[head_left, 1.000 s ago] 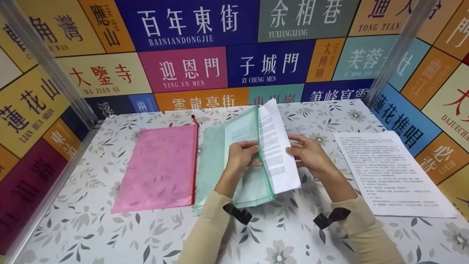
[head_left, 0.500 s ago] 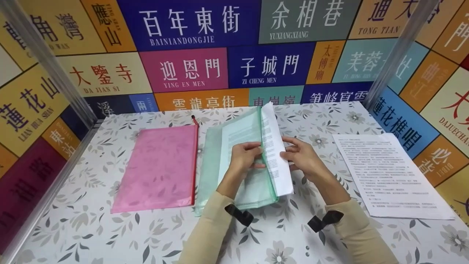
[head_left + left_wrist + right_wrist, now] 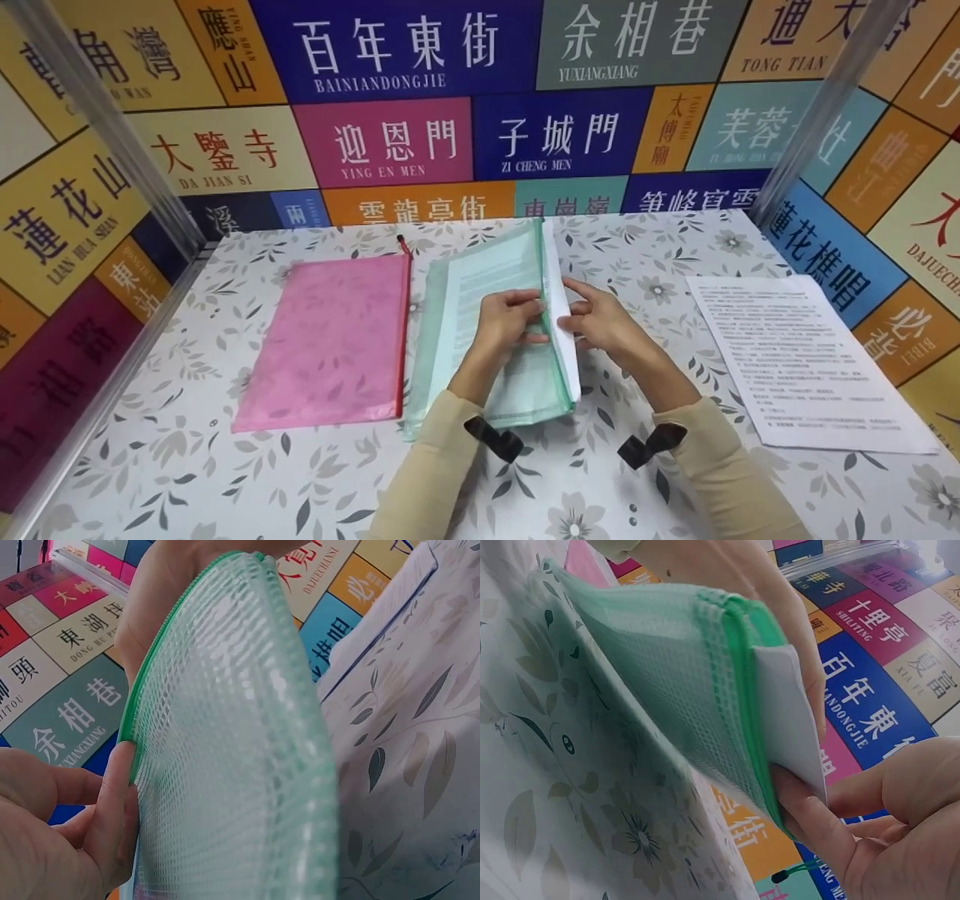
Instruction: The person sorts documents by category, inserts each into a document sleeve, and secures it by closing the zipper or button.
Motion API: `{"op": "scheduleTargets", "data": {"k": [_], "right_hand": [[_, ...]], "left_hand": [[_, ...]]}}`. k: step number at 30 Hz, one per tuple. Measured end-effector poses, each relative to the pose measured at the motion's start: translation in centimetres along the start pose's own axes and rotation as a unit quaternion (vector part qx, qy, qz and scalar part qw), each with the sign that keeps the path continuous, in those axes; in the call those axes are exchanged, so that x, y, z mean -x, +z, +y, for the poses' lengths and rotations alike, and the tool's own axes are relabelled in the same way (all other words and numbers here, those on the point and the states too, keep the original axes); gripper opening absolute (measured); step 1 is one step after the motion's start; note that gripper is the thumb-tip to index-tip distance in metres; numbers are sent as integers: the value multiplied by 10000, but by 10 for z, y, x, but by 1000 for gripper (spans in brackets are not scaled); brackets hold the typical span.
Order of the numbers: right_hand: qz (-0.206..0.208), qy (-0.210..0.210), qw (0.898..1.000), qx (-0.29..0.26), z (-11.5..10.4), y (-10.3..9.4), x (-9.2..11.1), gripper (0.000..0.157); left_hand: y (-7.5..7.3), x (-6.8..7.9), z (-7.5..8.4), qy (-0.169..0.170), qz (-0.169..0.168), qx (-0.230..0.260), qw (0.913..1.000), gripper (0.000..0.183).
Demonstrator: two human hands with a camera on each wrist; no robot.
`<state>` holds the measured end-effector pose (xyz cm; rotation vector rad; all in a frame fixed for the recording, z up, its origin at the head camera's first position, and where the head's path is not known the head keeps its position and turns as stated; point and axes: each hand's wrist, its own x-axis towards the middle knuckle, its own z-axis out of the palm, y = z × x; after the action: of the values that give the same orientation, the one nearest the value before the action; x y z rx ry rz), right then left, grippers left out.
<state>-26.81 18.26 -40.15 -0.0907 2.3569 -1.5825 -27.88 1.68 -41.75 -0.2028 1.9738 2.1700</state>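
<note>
A translucent green zipper folder (image 3: 495,262) is tilted up off the table in the head view, its open zipper edge facing right. My left hand (image 3: 506,322) grips that edge, fingers and thumb at the green zipper in the left wrist view. A stack of printed white paper (image 3: 553,262) sits mostly inside the folder, with a narrow strip sticking out along the opening. That strip is pinched by my right hand (image 3: 604,319), fingers on one side and thumb on the other. In the right wrist view the paper edge (image 3: 787,712) shows between the zipper and my right fingers.
A pink zipper folder (image 3: 322,345) with a red zipper lies flat to the left. Another stack of printed paper (image 3: 810,367) lies on the right of the flower-patterned table (image 3: 570,480). Behind and beside the table stand panels (image 3: 397,142) of coloured signs.
The paper stack has slid left, deeper into the green folder, and its exposed strip has narrowed. My right hand has moved left with it; my left hand has stayed at the zipper edge.
</note>
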Motion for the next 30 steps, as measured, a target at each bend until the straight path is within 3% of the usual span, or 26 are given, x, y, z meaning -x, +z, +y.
{"op": "scheduleTargets", "data": {"k": [10, 17, 30], "right_hand": [[-233, 42, 9995, -214, 6, 7, -7, 75], [-440, -31, 9981, -424, 8, 12, -10, 77], [-333, 50, 9981, -520, 6, 20, -18, 76]], "left_hand": [[-1, 0, 1, 151, -123, -108, 9998, 22], [-5, 1, 0, 268, -427, 23, 9987, 27], [-8, -1, -1, 234, -528, 107, 9983, 27]]}}
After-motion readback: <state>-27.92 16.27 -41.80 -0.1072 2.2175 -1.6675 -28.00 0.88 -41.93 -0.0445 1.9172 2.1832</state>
